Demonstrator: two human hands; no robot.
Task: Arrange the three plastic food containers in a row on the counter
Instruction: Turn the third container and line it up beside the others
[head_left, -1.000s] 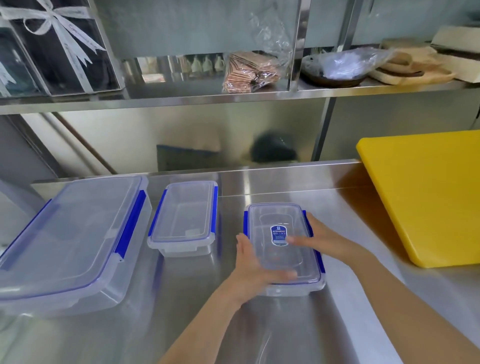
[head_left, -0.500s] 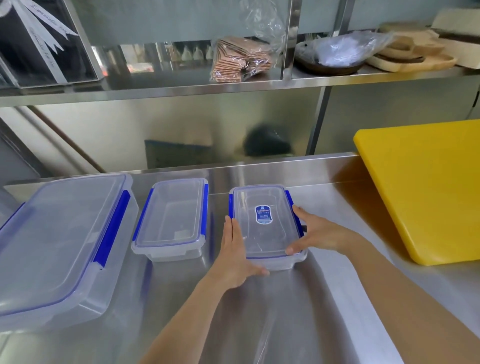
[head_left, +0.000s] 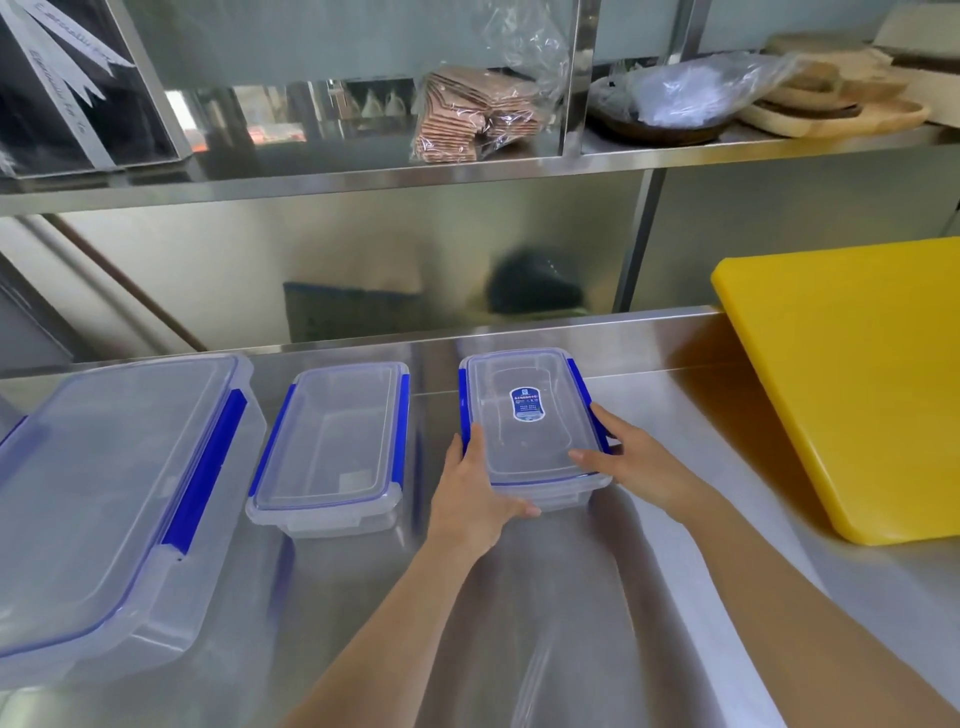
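Note:
Three clear plastic containers with blue clips stand side by side on the steel counter (head_left: 571, 623). The large container (head_left: 109, 499) is at the left, the medium container (head_left: 332, 441) in the middle. The small container (head_left: 530, 410), with a blue label on its lid, is at the right, close to the back ledge. My left hand (head_left: 475, 493) grips its near left corner and my right hand (head_left: 628, 462) holds its near right side, thumb on the lid.
A thick yellow cutting board (head_left: 852, 384) lies on the counter to the right of the small container. Above, a steel shelf (head_left: 467, 176) carries a bag of brown packets (head_left: 472, 114), a covered dark bowl (head_left: 670, 104) and wooden plates (head_left: 841, 104).
Both hands have pushed the small container away from me toward the back ledge, bringing it level with the medium container. The other two containers stayed put.

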